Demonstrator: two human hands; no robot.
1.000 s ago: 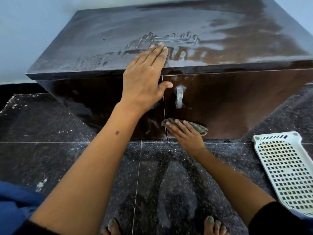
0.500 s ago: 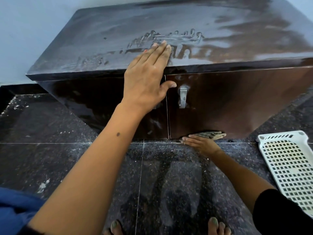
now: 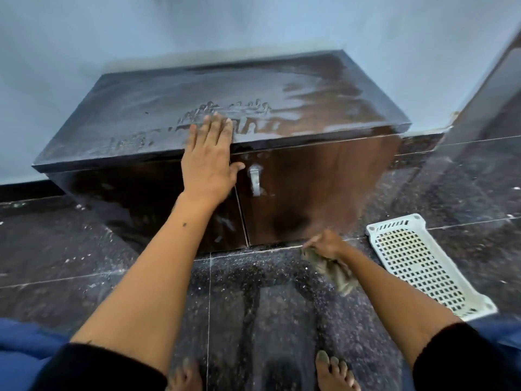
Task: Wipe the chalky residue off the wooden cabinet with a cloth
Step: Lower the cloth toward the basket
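The wooden cabinet [image 3: 310, 198] stands on the floor against the pale wall, straight ahead of the person, its long axis running left to right across the view. Chalky residue [image 3: 225, 114] lies in smears and ridges over much of its top, thickest toward the left and middle; the right part of the top and the right door look darker and cleaner. Pale flecks remain on the left door and around the metal handle [image 3: 255, 179] by the door seam.

The cloth [image 3: 332, 272] is low at the cabinet's foot, below the right door, bunched in the right hand [image 3: 324, 244], which grips it just beside the bottom edge of the door; the hand is blurred, so whether the cloth touches the wood cannot be told. The left hand [image 3: 208, 162] lies flat with straight fingers over the front edge of the top, its fingertips in the residue, holding nothing.

So the dirtiest surface lies up and to the left of the cloth, nearer the left hand than the right. Reaching it probably means lifting the cloth over the front edge.

A white perforated basket [image 3: 417, 263] lies on the dark speckled floor [image 3: 84, 249] to the right, near the cloth hand.
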